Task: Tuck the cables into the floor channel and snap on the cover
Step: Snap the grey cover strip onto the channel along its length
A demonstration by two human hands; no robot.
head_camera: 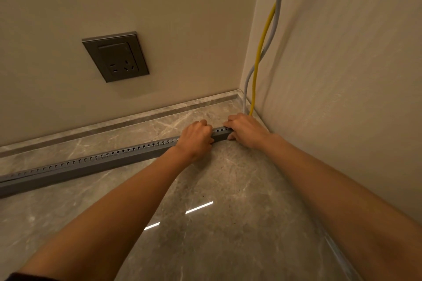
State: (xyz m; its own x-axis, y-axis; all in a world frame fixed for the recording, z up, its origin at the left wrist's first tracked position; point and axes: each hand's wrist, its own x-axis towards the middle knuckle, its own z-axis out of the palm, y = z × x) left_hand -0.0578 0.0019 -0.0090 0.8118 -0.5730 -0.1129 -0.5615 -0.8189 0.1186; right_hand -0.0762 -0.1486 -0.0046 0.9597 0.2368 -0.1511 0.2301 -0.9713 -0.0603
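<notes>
A long grey slotted floor channel [96, 163] lies on the marble floor, running from the left edge toward the corner. My left hand [197, 138] is curled over the channel near its right end. My right hand [245, 129] grips the very end of the channel by the corner. A yellow cable [262, 39] and a grey cable [272, 29] hang down the right wall, twisted round each other, and drop behind my right hand. Where the cables go past my hand is hidden. No separate cover is in sight.
A grey wall socket [116, 57] sits on the back wall above the marble skirting [127, 116]. The right wall [342, 75] stands close beside my right arm. Glossy marble floor [217, 223] stretches toward me.
</notes>
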